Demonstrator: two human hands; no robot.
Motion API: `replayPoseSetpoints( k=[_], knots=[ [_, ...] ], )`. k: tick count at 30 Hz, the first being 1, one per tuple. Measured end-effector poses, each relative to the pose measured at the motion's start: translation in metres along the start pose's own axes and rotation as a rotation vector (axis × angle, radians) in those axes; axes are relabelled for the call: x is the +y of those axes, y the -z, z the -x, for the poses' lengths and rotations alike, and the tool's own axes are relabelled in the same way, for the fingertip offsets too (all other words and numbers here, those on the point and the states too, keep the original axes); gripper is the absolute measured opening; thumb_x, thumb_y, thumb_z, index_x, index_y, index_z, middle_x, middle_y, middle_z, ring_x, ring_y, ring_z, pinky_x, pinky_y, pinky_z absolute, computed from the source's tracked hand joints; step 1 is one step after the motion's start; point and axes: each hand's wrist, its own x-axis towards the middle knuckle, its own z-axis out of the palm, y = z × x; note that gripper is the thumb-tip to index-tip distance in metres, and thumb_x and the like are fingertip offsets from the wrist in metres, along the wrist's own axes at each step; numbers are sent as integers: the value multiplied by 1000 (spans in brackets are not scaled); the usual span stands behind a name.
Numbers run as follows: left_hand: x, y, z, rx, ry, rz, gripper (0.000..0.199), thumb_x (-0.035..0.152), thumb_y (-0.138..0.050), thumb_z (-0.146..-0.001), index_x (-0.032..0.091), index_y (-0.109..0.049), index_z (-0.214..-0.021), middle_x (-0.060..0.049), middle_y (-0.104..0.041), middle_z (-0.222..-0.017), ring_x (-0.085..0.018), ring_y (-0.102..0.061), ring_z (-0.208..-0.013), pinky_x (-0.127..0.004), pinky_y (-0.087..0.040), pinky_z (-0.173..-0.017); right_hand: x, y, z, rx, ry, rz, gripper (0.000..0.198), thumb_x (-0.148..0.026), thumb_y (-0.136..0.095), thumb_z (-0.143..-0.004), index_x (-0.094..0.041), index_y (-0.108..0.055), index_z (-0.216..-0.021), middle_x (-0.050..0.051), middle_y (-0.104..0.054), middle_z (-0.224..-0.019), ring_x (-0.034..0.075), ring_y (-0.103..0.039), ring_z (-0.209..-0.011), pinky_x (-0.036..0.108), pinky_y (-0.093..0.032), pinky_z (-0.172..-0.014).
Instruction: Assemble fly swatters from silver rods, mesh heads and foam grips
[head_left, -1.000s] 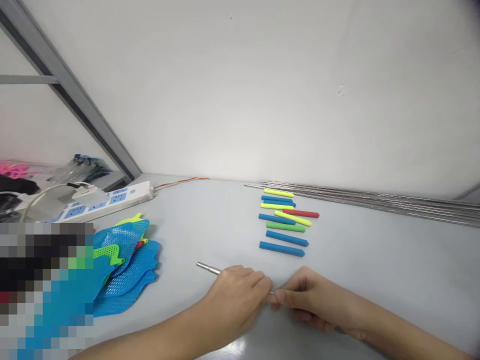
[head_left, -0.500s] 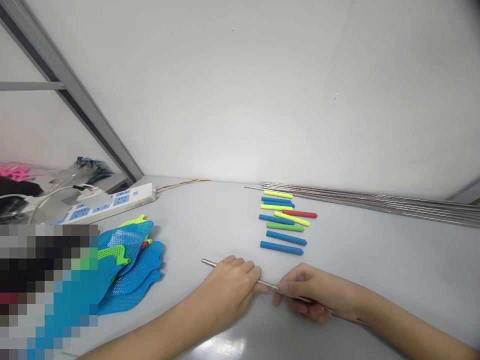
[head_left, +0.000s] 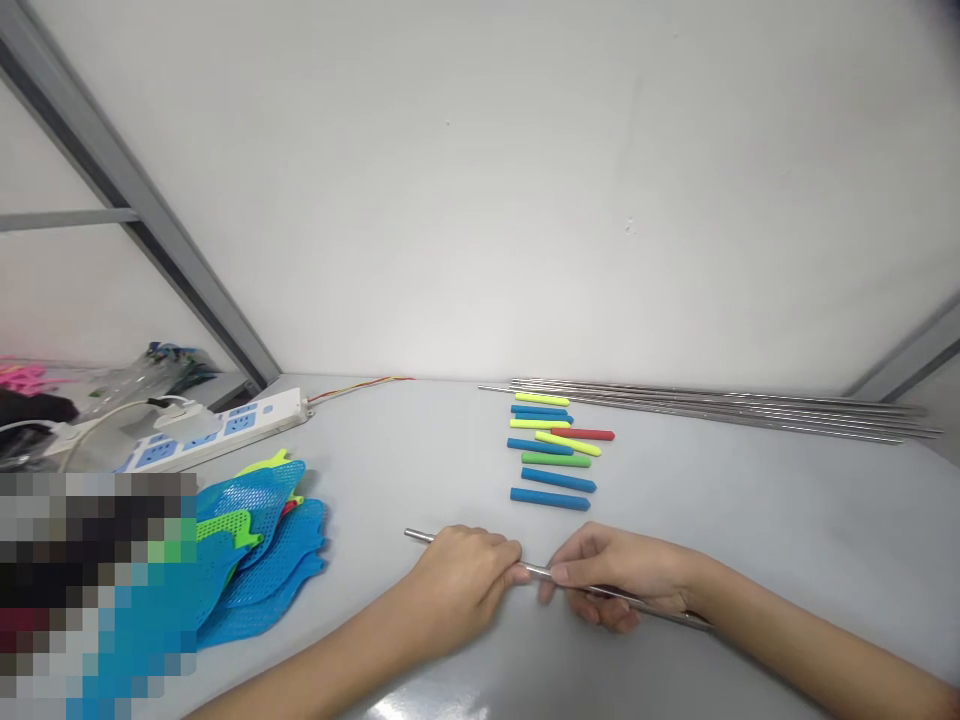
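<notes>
Left hand [head_left: 472, 572] is wrapped round a slim, shiny metal rod [head_left: 537, 571]; right hand [head_left: 611, 568] pinches it farther right, thumb against fingers; it slants across the near middle of the smooth grey table [head_left: 420, 460]; beyond lie matt, tapered sticks [head_left: 556, 461]; long rods [head_left: 697, 400] lie far right; perforated paddles [head_left: 277, 560] overlap at left.

I am facing a smooth grey tabletop [head_left: 390, 470]. From its middle, mesh fly-swatter heads [head_left: 262, 570], mostly blue, are lying in an overlapping heap toward nine o'clock; a white power strip [head_left: 240, 423] is resting toward ten, thin wires [head_left: 352, 387] trailing toward eleven. Tapered handle grips [head_left: 556, 461] in yellow, blue, green and red are lying toward one, and silver metal rods [head_left: 712, 405] are stretching toward two.
</notes>
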Motion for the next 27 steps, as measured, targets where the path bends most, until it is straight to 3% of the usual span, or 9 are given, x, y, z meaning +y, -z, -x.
replayPoseSetpoints(
  k=[19,27],
  knots=[
    [1,-2,3,61,-7,-19,26,25,-34,-90,19,-49,-69,3,-60,-63,-14,-56,-56,-23,-29,-50,3,1,-3,-7,-5,-26,20,-26,-56,-77,-9,-66,-84,0,-54,-52,3,-36,-35,16,-25,-31],
    [4,-18,8,140,-47,-69,17,18,-40,-84,19,-48,-69,2,-59,-62,-15,-54,-55,-25,-31,-49,0,-9,3,64,-70,-60,19,-27,-65,-72,-11,-68,-82,-5,-43,-49,-1,-25,-33,13,-14,-30]
  ],
)
